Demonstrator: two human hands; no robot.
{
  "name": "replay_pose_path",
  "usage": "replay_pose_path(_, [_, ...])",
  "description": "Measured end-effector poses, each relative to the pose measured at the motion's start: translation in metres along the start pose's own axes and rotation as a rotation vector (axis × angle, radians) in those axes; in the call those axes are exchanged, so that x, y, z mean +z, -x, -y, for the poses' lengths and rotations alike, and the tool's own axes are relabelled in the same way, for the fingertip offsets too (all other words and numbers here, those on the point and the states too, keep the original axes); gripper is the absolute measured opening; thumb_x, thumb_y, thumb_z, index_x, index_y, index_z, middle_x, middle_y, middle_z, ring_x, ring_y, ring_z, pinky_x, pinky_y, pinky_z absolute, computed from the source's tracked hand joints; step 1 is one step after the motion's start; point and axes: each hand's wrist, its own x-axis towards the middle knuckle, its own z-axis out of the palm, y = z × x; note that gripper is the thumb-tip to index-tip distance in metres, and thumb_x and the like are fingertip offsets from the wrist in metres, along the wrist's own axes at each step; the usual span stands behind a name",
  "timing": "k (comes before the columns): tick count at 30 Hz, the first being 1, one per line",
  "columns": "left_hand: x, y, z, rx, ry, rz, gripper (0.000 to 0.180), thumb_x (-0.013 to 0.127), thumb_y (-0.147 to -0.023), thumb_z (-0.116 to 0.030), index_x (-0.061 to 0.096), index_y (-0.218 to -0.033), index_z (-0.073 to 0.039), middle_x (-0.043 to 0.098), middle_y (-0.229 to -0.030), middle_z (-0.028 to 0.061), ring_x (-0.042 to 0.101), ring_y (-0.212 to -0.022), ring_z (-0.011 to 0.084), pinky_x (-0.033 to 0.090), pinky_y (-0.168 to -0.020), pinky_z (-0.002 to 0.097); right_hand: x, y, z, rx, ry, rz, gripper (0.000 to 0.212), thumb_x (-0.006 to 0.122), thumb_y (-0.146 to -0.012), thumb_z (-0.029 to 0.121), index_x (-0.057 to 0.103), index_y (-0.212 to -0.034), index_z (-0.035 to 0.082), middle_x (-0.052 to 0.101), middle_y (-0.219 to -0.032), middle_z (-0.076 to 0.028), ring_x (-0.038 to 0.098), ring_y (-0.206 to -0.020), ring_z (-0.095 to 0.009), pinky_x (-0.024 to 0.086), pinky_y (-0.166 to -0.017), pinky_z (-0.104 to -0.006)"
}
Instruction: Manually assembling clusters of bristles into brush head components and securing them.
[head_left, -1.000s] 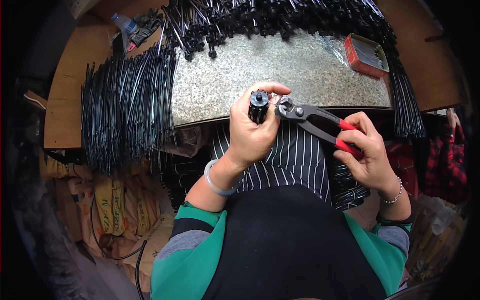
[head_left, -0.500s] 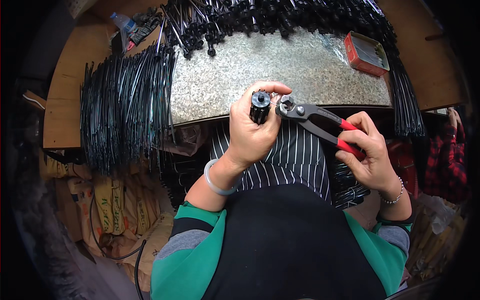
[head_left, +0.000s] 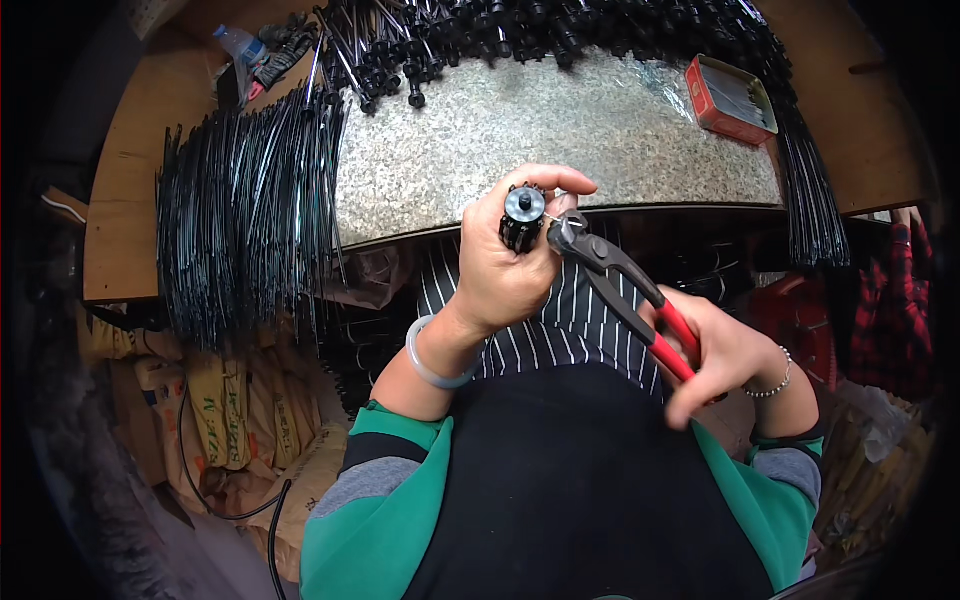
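Note:
My left hand (head_left: 505, 280) is closed around a black cylindrical hub (head_left: 524, 205), upright, with a pale disc and a central knob on its end. Thin black parts ring its side, as on an umbrella frame. In my right hand (head_left: 728, 350) are end-cutting pincers (head_left: 620, 280) with red grips and dark jaws. Those jaws sit just right of the hub, by my left thumb, at a thin wire; whether they bite on it I cannot tell. My left index finger reaches out above the jaws. My right fingers are somewhat blurred around the grips.
A speckled worktop (head_left: 430, 165) lies ahead. Thin black rods (head_left: 245, 220) hang over its left edge, more (head_left: 815, 205) at the right. Shafts with black fittings (head_left: 440, 45) are heaped behind. A red box (head_left: 730, 102), a bottle (head_left: 240, 43), sacks (head_left: 225, 405) and a person's plaid sleeve (head_left: 885, 320) are around.
The pincers have swung so their handles point lower and nearer me. My right hand has moved left and down with them. My left hand keeps its hold on the hub.

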Motion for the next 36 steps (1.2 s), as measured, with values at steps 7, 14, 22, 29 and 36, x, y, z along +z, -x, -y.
replay_pose_path(7, [-0.003, -0.002, 0.008, 0.023, -0.006, -0.011, 0.016, 0.056, -0.086, -0.008, 0.058, -0.097, 0.004, 0.051, -0.070, -0.0022, 0.042, -0.061, 0.0022, 0.032, -0.054, 0.0162, -0.005, -0.005, -0.005, -0.580, 0.856, -0.426, 0.064, 0.059, -0.077, 0.008, 0.031, -0.132, -0.008, 0.048, -0.090, -0.017, 0.050, -0.077, -0.029, 0.043, -0.072, -0.0345])
replay_pose_path(14, [0.000, -0.003, 0.007, -0.025, 0.019, -0.035, 0.011, 0.053, -0.086, -0.004, 0.059, -0.094, 0.002, 0.051, -0.063, -0.0027, 0.040, -0.051, 0.0014, 0.030, -0.046, 0.0164, -0.013, -0.007, -0.005, -0.482, 0.688, -0.278, 0.053, 0.050, -0.086, 0.015, 0.033, -0.134, -0.003, 0.053, -0.107, -0.019, 0.055, -0.096, -0.030, 0.042, -0.086, -0.0342])
replay_pose_path(22, [0.002, -0.004, 0.008, -0.020, -0.017, -0.021, 0.013, 0.053, -0.084, -0.004, 0.059, -0.094, 0.002, 0.053, -0.066, -0.0013, 0.041, -0.051, 0.0016, 0.030, -0.045, 0.0163, -0.014, -0.003, 0.000, -0.353, 0.604, -0.274, 0.048, 0.048, -0.088, 0.013, 0.036, -0.133, -0.001, 0.053, -0.114, -0.018, 0.056, -0.100, -0.030, 0.041, -0.090, -0.0351])
replay_pose_path(29, [0.002, -0.004, 0.004, 0.011, 0.008, 0.011, 0.013, 0.052, -0.083, -0.003, 0.060, -0.093, 0.003, 0.053, -0.066, -0.0013, 0.041, -0.052, 0.0017, 0.030, -0.046, 0.0165, -0.014, 0.000, 0.003, -0.437, 0.816, -0.365, 0.047, 0.050, -0.087, 0.013, 0.039, -0.130, -0.001, 0.054, -0.114, -0.019, 0.056, -0.099, -0.034, 0.042, -0.089, -0.0357])
replay_pose_path(36, [0.008, -0.004, 0.003, -0.050, 0.011, 0.024, 0.012, 0.053, -0.085, -0.003, 0.061, -0.093, 0.002, 0.052, -0.064, -0.0027, 0.043, -0.056, 0.0013, 0.032, -0.049, 0.0162, -0.023, 0.003, -0.010, -0.419, 0.926, -0.484, 0.031, 0.054, -0.087, 0.025, 0.054, -0.105, 0.000, 0.057, -0.089, -0.018, 0.059, -0.072, -0.033, 0.047, -0.063, -0.0359])
